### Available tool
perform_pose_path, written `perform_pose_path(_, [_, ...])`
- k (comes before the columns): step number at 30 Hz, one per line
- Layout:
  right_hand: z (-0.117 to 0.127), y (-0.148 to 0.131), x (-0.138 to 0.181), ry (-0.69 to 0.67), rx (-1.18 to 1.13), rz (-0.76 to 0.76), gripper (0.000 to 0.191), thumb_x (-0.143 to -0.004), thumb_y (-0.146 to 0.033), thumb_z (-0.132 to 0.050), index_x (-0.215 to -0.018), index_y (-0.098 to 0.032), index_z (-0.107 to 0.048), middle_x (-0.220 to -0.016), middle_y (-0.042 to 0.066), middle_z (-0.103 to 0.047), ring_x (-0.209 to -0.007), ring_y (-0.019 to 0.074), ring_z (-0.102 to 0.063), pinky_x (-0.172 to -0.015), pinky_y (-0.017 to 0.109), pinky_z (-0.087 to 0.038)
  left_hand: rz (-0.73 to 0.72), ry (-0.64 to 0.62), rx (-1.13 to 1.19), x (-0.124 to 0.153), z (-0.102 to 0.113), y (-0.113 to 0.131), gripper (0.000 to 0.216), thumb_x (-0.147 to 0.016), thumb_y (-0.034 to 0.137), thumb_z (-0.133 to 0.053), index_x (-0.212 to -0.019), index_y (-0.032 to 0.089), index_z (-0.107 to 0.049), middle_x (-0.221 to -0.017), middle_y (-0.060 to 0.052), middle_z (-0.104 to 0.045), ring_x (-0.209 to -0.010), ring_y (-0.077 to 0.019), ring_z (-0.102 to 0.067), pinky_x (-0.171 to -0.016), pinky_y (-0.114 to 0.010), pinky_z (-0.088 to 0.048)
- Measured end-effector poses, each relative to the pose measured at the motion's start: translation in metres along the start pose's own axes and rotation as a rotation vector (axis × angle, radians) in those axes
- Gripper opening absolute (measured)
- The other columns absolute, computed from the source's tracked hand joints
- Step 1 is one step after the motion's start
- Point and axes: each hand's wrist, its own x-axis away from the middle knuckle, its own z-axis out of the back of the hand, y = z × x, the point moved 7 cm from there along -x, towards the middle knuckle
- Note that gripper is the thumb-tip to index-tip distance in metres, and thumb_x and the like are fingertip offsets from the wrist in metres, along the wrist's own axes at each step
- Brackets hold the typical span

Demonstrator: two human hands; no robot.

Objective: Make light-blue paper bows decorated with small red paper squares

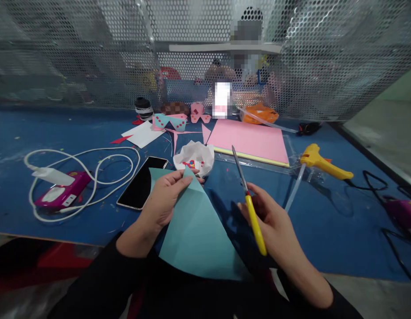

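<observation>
My left hand (165, 201) pinches the top of a folded teal paper sheet (195, 235), which hangs down toward my lap as a large triangle. My right hand (275, 226) is closed around yellow-handled scissors (247, 195). Their blades are closed and point up and away, just right of the paper and not touching it. Both sleeves are black.
On the blue table (325, 221) lie a black phone (142, 181), a white cable (92, 173) with a magenta device (60, 195), a white crumpled bag (195, 157), pink paper sheets (250, 139), a yellow glue gun (320, 161) and paper cut-outs (170, 122). A perforated metal screen (325, 57) stands behind.
</observation>
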Motion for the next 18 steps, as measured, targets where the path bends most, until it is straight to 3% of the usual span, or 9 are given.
perform_pose_path(3, [0.004, 0.002, -0.004, 0.027, 0.541, 0.056, 0.052, -0.091, -0.037, -0.053, -0.138, -0.015, -0.050, -0.105, 0.013, -0.072, -0.083, 0.0259, -0.069, -0.067, 0.037, -0.051, -0.001, 0.004, 0.028, -0.001, 0.001, -0.002, 0.027, -0.067, 0.025, -0.085, -0.090, 0.014, -0.076, -0.078, -0.006, -0.078, -0.062, -0.0135, -0.067, -0.064, -0.025, -0.055])
perform_pose_path(7, [-0.005, -0.005, -0.008, 0.015, 1.021, 0.104, 0.037, -0.093, -0.031, -0.049, -0.122, -0.009, -0.057, -0.099, 0.017, -0.071, -0.071, 0.0264, -0.069, -0.052, 0.031, -0.041, 0.015, 0.025, 0.091, -0.002, 0.004, -0.007, 0.019, -0.072, 0.030, -0.082, -0.079, 0.015, -0.073, -0.064, -0.003, -0.074, -0.052, -0.0124, -0.062, -0.054, -0.023, -0.051])
perform_pose_path(11, [-0.013, -0.018, -0.011, -0.025, 1.106, 0.153, 0.025, -0.093, -0.024, -0.049, -0.109, -0.009, -0.063, -0.084, 0.015, -0.068, -0.071, 0.0260, -0.067, -0.054, 0.030, -0.037, 0.040, 0.068, 0.180, -0.006, 0.014, -0.011, 0.025, -0.074, 0.034, -0.079, -0.064, 0.016, -0.065, -0.053, -0.001, -0.067, -0.045, -0.0110, -0.057, -0.045, -0.021, -0.046])
perform_pose_path(16, [-0.010, -0.031, -0.017, -0.057, 1.112, 0.183, 0.016, -0.089, -0.017, -0.056, -0.087, -0.008, -0.068, -0.081, 0.019, -0.067, -0.076, 0.0301, -0.067, -0.057, 0.031, -0.037, 0.044, 0.026, 0.317, -0.011, 0.021, -0.010, 0.040, -0.080, 0.035, -0.075, -0.052, 0.020, -0.051, -0.037, 0.007, -0.043, -0.049, -0.0091, -0.056, -0.067, -0.020, -0.054])
perform_pose_path(18, [-0.019, -0.040, -0.019, -0.098, 1.043, 0.231, 0.015, -0.089, -0.018, -0.056, -0.087, -0.010, -0.069, -0.084, 0.017, -0.068, -0.079, 0.0276, -0.067, -0.061, 0.031, -0.040, 0.062, -0.031, 0.355, -0.012, 0.021, -0.010, 0.046, -0.085, 0.037, -0.071, -0.049, 0.021, -0.046, -0.034, 0.008, -0.034, -0.045, -0.0090, -0.050, -0.069, -0.023, -0.055])
